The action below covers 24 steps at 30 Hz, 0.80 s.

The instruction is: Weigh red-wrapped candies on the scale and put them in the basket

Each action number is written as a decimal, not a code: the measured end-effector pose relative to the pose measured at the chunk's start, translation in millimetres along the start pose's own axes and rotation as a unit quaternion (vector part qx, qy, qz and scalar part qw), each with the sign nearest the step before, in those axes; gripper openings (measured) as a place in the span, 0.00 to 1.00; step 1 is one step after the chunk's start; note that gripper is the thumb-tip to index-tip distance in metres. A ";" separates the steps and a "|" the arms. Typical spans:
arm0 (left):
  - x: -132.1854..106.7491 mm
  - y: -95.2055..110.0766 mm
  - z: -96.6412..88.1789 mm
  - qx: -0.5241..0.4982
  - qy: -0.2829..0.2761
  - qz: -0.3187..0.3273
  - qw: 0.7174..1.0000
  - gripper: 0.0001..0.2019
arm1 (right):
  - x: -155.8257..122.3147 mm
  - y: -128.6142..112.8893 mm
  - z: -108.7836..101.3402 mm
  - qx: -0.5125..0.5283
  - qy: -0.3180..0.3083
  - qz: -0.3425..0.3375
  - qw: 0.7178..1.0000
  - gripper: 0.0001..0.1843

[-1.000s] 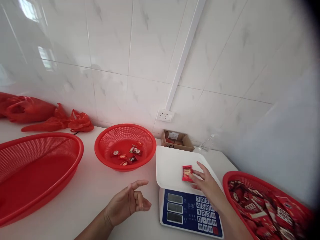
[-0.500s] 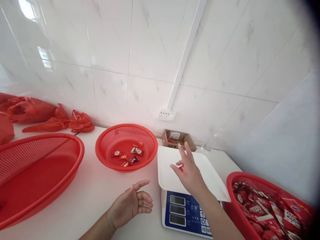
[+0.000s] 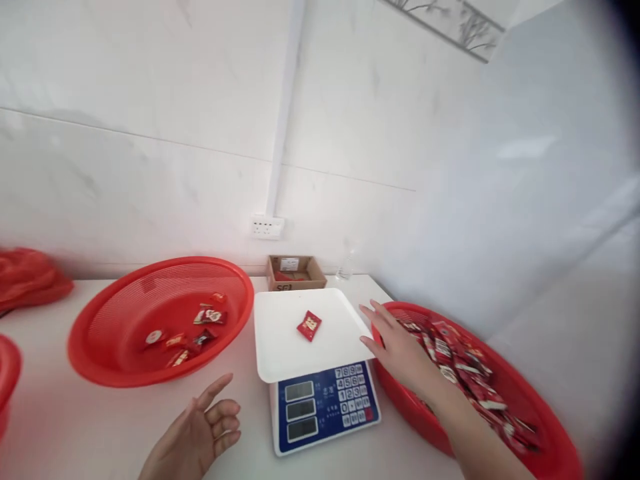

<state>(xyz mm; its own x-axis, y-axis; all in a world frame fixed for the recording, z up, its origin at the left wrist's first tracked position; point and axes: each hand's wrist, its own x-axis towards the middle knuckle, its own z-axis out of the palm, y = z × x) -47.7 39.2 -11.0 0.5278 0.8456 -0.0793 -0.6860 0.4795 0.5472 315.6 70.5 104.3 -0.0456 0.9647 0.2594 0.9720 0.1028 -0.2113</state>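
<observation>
On the white scale pan (image 3: 275,340), one red candy packet (image 3: 309,326) is now lying uncovered, no longer hiding behind my right hand (image 3: 400,350), so I am judging its placing as finished. That hand is now hovering at the right red basket (image 3: 415,423), its fingers (image 3: 387,313) spreading apart and gripping nothing; I cannot tell about contact. My left hand (image 3: 193,437) is staying empty above the worktop (image 3: 325,467), fingers half curling.

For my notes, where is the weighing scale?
In the head view, the weighing scale stands at lower centre, between the left hand and the fuller basket at right.
</observation>
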 end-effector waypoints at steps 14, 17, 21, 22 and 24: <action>3.6 -3.2 9.2 0.051 0.063 -0.014 0.997 0.21 | 8.4 -30.0 42.9 0.074 -0.165 -0.054 0.982 0.30; 5.4 -2.4 8.9 0.082 0.081 -0.013 0.993 0.23 | 28.5 -58.2 60.8 0.079 -0.188 -0.085 0.975 0.32; 10.0 -1.5 2.7 0.105 0.122 -0.035 0.986 0.27 | 42.4 -68.6 60.9 0.114 -0.190 -0.112 0.969 0.32; 11.5 -1.6 -0.5 0.103 0.126 -0.043 0.986 0.30 | 43.6 -63.9 57.0 0.122 -0.180 -0.111 0.970 0.33; 14.1 -2.5 -8.1 0.093 0.130 -0.058 0.985 0.35 | 43.4 -43.7 45.7 0.126 -0.140 -0.092 0.978 0.33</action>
<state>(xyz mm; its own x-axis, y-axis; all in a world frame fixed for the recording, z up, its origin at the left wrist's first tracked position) -42.6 51.8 -20.3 0.4356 0.8302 -0.3479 -0.5122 0.5464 0.6626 260.6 118.9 81.7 -0.3104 0.9491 0.0544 0.8555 0.3038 -0.4194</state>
